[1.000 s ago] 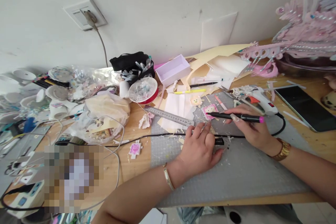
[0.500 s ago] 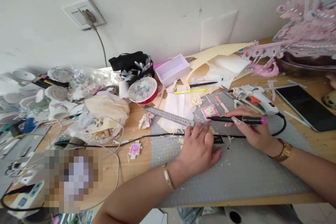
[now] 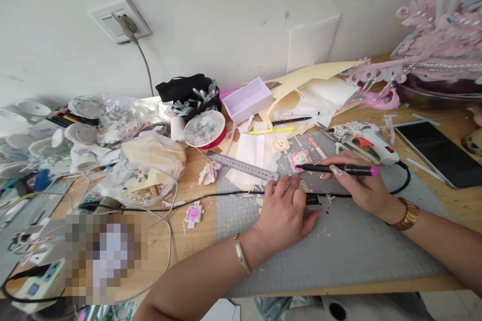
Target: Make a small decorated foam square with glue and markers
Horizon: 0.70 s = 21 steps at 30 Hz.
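My right hand point(image 3: 363, 188) grips a black marker point(image 3: 339, 168) with a pink end. The marker's tip touches the lower edge of a small square card point(image 3: 300, 160) with a pink border and a smiley face. My left hand point(image 3: 284, 210) rests on the grey cutting mat point(image 3: 339, 256), fingers curled. Between its thumb and index finger sticks out a short black piece point(image 3: 312, 199), which looks like a marker cap. Left of that hand lies a metal ruler point(image 3: 244, 165). A smiling orange piece point(image 3: 280, 144) sits behind the card.
A hot glue gun point(image 3: 371, 143) and a phone point(image 3: 439, 153) lie to the right. A black cable point(image 3: 218, 194) crosses the mat. Toward the back stand a lilac box point(image 3: 248, 100) and a black pen pouch point(image 3: 188, 93). Plastic bags point(image 3: 146, 165) crowd the left.
The marker has shifted slightly left, its tip moving up and left along the pink edge of the card. My left hand has stayed in place.
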{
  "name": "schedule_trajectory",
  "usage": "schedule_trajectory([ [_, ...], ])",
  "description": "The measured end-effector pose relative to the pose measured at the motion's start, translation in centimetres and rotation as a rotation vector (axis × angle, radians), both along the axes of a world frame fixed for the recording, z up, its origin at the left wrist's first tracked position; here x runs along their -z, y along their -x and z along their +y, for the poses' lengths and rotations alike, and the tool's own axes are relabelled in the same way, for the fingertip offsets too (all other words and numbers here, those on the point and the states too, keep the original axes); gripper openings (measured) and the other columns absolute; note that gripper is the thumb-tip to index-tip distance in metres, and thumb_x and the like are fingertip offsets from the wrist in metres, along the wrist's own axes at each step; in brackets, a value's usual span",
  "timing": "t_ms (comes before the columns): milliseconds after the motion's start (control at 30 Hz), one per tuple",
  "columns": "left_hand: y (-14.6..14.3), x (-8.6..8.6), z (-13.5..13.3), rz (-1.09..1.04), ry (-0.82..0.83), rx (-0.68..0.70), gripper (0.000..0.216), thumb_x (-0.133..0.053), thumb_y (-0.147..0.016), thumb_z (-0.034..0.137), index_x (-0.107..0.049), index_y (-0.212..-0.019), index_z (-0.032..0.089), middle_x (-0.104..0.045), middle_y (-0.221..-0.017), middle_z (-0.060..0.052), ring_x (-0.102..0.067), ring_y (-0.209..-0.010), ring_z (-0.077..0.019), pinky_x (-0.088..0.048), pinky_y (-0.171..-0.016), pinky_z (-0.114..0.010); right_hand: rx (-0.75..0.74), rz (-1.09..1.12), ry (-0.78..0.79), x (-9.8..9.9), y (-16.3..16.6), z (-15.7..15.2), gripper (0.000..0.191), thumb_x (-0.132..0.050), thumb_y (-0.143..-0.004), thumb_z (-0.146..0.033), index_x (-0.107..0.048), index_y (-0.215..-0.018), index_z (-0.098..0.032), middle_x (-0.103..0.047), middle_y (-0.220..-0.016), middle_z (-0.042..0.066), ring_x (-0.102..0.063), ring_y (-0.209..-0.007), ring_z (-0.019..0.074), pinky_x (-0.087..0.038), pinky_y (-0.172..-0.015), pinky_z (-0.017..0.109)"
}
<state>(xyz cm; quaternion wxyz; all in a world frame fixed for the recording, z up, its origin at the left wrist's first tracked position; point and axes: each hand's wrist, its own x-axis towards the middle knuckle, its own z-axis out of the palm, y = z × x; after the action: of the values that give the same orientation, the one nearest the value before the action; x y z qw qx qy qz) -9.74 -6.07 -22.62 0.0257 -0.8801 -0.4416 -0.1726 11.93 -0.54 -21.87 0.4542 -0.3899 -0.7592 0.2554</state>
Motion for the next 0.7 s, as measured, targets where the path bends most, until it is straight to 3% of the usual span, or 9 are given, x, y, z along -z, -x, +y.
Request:
schedule_trajectory([
  [367, 0.08, 0.05, -0.01, -0.002, 0.016, 0.007, 0.042, -0.056, -0.093, 0.051, -0.063, -0.106, 0.012, -0.066, -0.133, -0.016, -0.057, -0.119, -0.0344, -0.047, -0.092, -0.049, -0.012, 0.023, -0.015, 0.17, -0.15, -0.12, 0.022, -0.056, -0.095, -0.024, -0.073, -0.107, -0.029, -0.072, -0.073, 0.001, -0.064, -0.076, 0.0215, -0.050, -0.071, 0.036],
  [700, 0.12, 0.00, -0.02, -0.001, 0.036, 0.008, 0.042, -0.056, -0.093, 0.051, -0.063, -0.108, 0.012, -0.064, -0.135, -0.018, -0.056, -0.120, -0.0345, -0.046, -0.094, -0.049, 0.076, 0.026, 0.009, -0.23, -0.07, -0.24, 0.018, -0.057, -0.094, -0.028, -0.074, -0.098, -0.027, -0.069, -0.068, 0.002, -0.065, -0.070, 0.0220, -0.050, -0.069, 0.038],
])
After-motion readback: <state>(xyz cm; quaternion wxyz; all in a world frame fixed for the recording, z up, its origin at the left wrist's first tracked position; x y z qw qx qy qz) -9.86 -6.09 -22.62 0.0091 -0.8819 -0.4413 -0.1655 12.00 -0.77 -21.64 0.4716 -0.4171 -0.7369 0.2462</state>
